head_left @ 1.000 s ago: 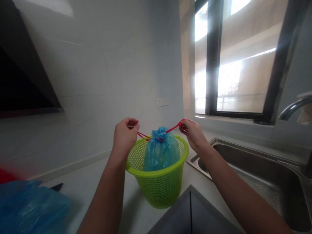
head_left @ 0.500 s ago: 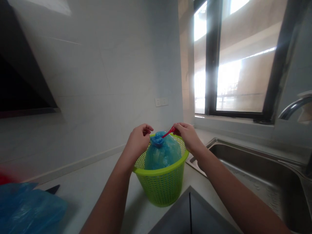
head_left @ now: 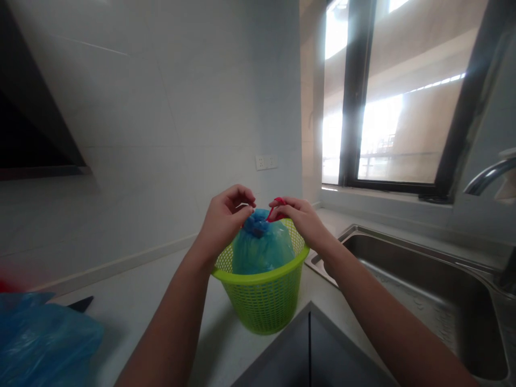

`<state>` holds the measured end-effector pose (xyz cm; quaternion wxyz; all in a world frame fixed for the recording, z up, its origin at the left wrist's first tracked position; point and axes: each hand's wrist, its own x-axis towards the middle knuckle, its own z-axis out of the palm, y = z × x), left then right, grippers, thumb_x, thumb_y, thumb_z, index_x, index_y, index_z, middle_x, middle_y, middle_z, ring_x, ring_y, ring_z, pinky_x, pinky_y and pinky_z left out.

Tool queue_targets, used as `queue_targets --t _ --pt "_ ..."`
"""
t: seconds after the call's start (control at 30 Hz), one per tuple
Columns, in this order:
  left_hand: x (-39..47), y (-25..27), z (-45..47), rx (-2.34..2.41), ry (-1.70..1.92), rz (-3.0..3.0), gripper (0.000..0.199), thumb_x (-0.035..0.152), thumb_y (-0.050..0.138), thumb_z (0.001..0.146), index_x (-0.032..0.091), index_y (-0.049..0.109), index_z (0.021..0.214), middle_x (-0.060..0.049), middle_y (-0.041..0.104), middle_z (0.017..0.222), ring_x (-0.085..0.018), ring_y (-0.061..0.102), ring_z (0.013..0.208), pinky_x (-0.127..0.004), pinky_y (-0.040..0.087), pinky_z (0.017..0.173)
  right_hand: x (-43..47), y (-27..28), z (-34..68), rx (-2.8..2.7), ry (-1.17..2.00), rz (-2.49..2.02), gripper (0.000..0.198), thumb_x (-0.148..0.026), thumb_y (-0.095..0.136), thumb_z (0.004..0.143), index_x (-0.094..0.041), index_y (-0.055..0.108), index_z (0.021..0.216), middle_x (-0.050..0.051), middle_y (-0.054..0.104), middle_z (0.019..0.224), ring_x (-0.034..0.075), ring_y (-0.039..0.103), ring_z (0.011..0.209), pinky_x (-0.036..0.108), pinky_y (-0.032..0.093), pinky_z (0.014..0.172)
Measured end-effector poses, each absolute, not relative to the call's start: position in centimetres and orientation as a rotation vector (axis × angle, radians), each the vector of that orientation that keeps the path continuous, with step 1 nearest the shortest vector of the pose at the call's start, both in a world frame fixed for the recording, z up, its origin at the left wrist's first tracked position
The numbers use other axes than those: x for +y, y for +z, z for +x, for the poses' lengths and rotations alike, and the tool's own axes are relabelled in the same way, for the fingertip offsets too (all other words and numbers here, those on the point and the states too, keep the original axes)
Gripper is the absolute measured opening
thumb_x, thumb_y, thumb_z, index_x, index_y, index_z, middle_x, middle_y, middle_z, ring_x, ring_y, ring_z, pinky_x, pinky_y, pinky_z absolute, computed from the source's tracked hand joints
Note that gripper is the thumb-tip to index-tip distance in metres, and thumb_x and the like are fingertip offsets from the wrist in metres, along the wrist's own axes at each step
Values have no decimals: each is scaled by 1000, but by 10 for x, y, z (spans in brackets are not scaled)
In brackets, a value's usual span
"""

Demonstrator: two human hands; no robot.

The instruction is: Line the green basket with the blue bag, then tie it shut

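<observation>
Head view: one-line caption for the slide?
Both hands, left hand and right hand, pinch the red drawstring above a gathered blue bag in a green basket beside the sink.

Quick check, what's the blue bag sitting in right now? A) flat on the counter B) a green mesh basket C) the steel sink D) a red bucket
B: the blue bag stands inside the green mesh basket on the counter, left of the sink; both hands, left hand and right hand, are at its gathered top, the right pinching the red drawstring.
</observation>
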<state>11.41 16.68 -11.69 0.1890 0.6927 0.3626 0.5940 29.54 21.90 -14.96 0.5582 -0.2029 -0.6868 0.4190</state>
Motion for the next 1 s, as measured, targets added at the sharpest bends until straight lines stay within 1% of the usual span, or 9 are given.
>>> queue_targets --t 0.13,0.23,0.3,0.4,0.47,0.63,0.73,0.87,1.0 --pt "156 -116 121 805 1433 2015 23 13 63 74 19 62 95 -5 65 98 -20 63 97 -31 51 84 211 -146 297 -1794 895 -377 24 -21 49 82 -20 73 87 2 72 83 15 64 71 31 53 74" --pt "155 -118 120 657 1401 1999 37 11 65 75 23 59 109 -5 62 106 -19 62 100 -32 52 88 209 -147 296 -1822 888 -381 28 -15 44 79 -20 71 86 0 69 74 14 63 67 29 54 70" --pt "155 -120 119 588 1366 1980 43 13 67 76 25 56 115 -5 61 111 -20 62 100 -35 52 91 208 -149 296 -1847 896 -359 31 -11 44 77 -19 71 89 -1 70 76 14 65 69 29 55 71" --pt "152 -121 118 569 1294 1970 45 19 71 77 26 54 119 -8 61 116 -22 63 103 -37 53 90 207 -152 295 -1883 905 -312 28 -12 52 78 -19 71 98 1 73 92 15 67 75 30 56 73" --pt "150 -120 119 572 1259 1968 47 23 74 77 27 54 119 -10 61 120 -25 63 107 -38 54 90 206 -152 295 -1897 946 -308 25 -16 60 79 -18 71 101 2 73 93 15 68 74 31 57 70" --pt "146 -119 121 569 1219 2000 41 27 76 78 24 59 116 -11 64 118 -28 62 114 -40 53 95 205 -151 297 -1938 1047 -305 20 -20 70 78 -18 70 97 0 71 81 16 68 70 29 55 66" --pt "147 -120 120 547 1189 2029 39 25 74 81 25 60 117 -11 61 124 -29 58 121 -41 51 99 205 -149 298 -1967 1053 -317 16 -23 71 80 -17 71 94 0 71 77 14 66 67 28 54 64" --pt "146 -119 120 484 1097 2093 33 21 68 86 23 62 118 -12 58 129 -30 55 126 -43 48 106 205 -148 298 -1955 1039 -339 10 -18 66 81 -16 71 90 -1 69 72 12 61 61 27 51 59" --pt "135 -115 123 482 1131 2152 23 17 58 92 20 64 114 -11 54 134 -28 50 133 -41 39 115 205 -152 297 -1938 985 -371 9 -10 61 80 -15 68 79 -3 62 62 12 58 59 24 47 56"
